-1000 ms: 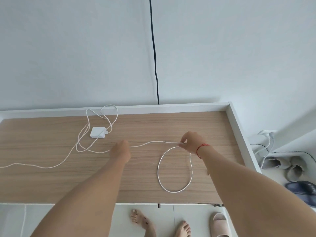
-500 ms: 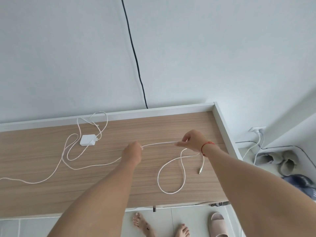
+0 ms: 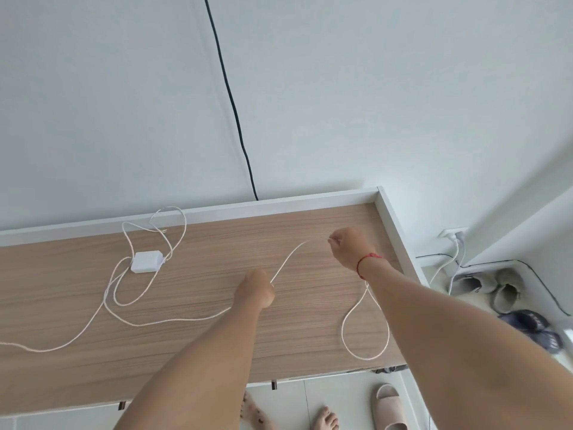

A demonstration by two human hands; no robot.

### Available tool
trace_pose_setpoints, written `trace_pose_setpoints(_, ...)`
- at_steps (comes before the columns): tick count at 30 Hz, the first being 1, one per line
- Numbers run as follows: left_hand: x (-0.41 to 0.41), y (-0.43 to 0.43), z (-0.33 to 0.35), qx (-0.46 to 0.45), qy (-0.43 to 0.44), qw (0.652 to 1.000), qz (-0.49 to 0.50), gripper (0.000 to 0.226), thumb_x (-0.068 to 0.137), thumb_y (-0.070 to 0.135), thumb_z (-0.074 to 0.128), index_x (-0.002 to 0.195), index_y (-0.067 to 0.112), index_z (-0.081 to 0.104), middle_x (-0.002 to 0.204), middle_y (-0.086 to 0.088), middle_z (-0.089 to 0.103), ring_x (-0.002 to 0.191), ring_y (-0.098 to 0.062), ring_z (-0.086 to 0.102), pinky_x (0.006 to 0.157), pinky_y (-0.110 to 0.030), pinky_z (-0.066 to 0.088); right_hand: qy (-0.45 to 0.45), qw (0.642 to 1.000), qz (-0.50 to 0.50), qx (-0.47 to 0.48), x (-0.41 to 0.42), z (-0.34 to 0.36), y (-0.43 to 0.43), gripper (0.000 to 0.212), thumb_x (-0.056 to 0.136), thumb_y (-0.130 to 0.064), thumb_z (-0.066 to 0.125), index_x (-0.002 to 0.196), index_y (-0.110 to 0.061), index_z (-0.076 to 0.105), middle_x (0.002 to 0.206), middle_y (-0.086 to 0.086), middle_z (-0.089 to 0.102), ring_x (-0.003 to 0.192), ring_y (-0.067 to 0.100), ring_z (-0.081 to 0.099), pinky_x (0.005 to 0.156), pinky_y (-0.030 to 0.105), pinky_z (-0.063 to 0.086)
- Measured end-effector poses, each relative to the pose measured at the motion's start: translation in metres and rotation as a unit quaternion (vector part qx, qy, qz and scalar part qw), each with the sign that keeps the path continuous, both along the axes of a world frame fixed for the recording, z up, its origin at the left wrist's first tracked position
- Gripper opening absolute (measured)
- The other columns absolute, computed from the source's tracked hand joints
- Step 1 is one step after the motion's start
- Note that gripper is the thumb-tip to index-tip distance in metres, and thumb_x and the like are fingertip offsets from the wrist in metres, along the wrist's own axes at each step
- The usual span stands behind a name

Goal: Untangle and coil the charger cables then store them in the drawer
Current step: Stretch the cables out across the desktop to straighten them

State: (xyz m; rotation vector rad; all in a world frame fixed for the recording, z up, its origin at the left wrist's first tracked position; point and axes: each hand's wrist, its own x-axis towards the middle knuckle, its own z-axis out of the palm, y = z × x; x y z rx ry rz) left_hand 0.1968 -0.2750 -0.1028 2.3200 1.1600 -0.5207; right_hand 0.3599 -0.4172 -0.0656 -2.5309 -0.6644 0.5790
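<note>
we judge white cable (image 3: 288, 261) light, limp; left hand (image 3: 255, 290), right hand (image 3: 350, 248) fingers pinch it; take slack at 8 o'clock.

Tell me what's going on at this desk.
A person is coiling a white cable over a wooden desk. The left hand grips it, and the right hand pinches it further along, with a stretch blurred between them. One loop hangs from under the right wrist onto the desk. The rest trails left, lying tangled around the white adapter. Nothing is stored yet.
</note>
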Motion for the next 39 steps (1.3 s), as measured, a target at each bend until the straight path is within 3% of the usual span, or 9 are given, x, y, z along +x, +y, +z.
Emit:
trace_pose_setpoints(4,-0.003,0.002,-0.006,0.007,-0.008,1.0,-0.027,0.02,0.094,0.021,0.052,0.102,0.014,0.069,0.107,-0.008,0.065,0.101,-0.03,0.063,0.08,-0.033,0.047,-0.058,0.994,0.033,-0.089,-0.017,-0.024,0.005,0.023,0.096,-0.02,0.048,0.091,-0.015,0.069,0.116,0.01,0.049,0.112,0.029,0.048,0.093,0.037,0.042)
trace_pose_setpoints(8,-0.006,0.005,-0.007,0.021,-0.02,0.999,-0.031,0.02,0.09,0.02,0.062,0.107,0.02,0.072,0.112,-0.002,0.067,0.11,-0.026,0.06,0.087,-0.03,0.047,-0.142,0.975,0.029,-0.169,-0.018,-0.034,0.007,0.022,0.093,-0.015,0.048,0.099,-0.017,0.07,0.115,0.009,0.05,0.109,0.028,0.046,0.093,0.034,0.038)
trace_pose_setpoints(13,-0.006,0.002,-0.014,-0.114,-0.062,0.992,-0.003,0.004,0.088,0.014,0.065,0.09,0.017,0.064,0.092,-0.004,0.065,0.085,-0.019,0.059,0.091,-0.03,0.048,-0.09,0.98,0.018,-0.179,-0.014,-0.029,0.009,0.018,0.087,-0.005,0.044,0.084,-0.018,0.055,0.101,0.007,0.063,0.103,0.028,0.06,0.091,0.033,0.039)
trace_pose_setpoints(16,-0.009,0.003,-0.013,-0.133,-0.083,0.988,0.0,0.026,0.09,0.015,0.062,0.116,0.012,0.066,0.098,-0.005,0.069,0.092,-0.018,0.062,0.092,-0.027,0.046,-0.045,0.981,0.019,-0.189,-0.014,-0.03,0.008,0.022,0.086,-0.003,0.042,0.096,-0.015,0.058,0.112,0.009,0.062,0.108,0.029,0.058,0.093,0.035,0.039)
trace_pose_setpoints(20,-0.021,0.014,-0.011,-0.086,-0.064,0.994,0.019,0.037,0.09,0.02,0.064,0.127,0.019,0.061,0.122,-0.002,0.061,0.114,-0.021,0.058,0.101,-0.034,0.045,0.005,0.974,0.025,-0.223,-0.02,-0.032,0.01,0.035,0.089,-0.011,0.043,0.122,-0.009,0.055,0.13,0.013,0.049,0.122,0.031,0.048,0.099,0.039,0.041)
trace_pose_setpoints(23,-0.027,0.02,-0.01,-0.109,-0.045,0.993,0.006,0.041,0.091,0.021,0.064,0.131,0.017,0.057,0.127,-0.004,0.06,0.117,-0.021,0.058,0.103,-0.031,0.043,0.02,0.97,0.035,-0.241,-0.027,-0.032,0.013,0.038,0.091,-0.013,0.042,0.128,-0.008,0.051,0.135,0.015,0.04,0.127,0.03,0.039,0.101,0.04,0.041)
trace_pose_setpoints(31,-0.039,0.044,0.013,-0.108,-0.09,0.99,0.025,0.036,0.091,0.024,0.061,0.126,0.017,0.06,0.126,-0.003,0.062,0.115,-0.019,0.059,0.102,-0.033,0.045,-0.05,0.99,0.003,-0.133,-0.046,-0.002,0.049,0.029,0.092,-0.009,0.043,0.118,-0.004,0.056,0.127,0.015,0.044,0.12,0.031,0.043,0.092,0.04,0.045)
trace_pose_setpoints(36,-0.065,0.088,0.046,-0.036,-0.095,0.995,0.001,0.041,0.091,0.029,0.056,0.13,0.017,0.058,0.136,-0.002,0.057,0.125,-0.021,0.053,0.105,-0.034,0.042,-0.034,0.993,0.046,-0.099,-0.074,0.023,0.106,0.037,0.091,-0.017,0.045,0.124,-0.005,0.055,0.134,0.017,0.046,0.126,0.034,0.043,0.099,0.04,0.044)
trace_pose_setpoints(39,-0.101,0.132,0.066,0.02,-0.107,0.994,0.013,0.034,0.092,0.025,0.053,0.121,0.011,0.063,0.128,-0.006,0.06,0.118,-0.025,0.056,0.094,-0.032,0.045,-0.026,0.996,0.066,-0.063,-0.115,0.034,0.16,0.04,0.092,-0.02,0.048,0.13,-0.007,0.053,0.137,0.015,0.045,0.127,0.032,0.045,0.101,0.037,0.042)
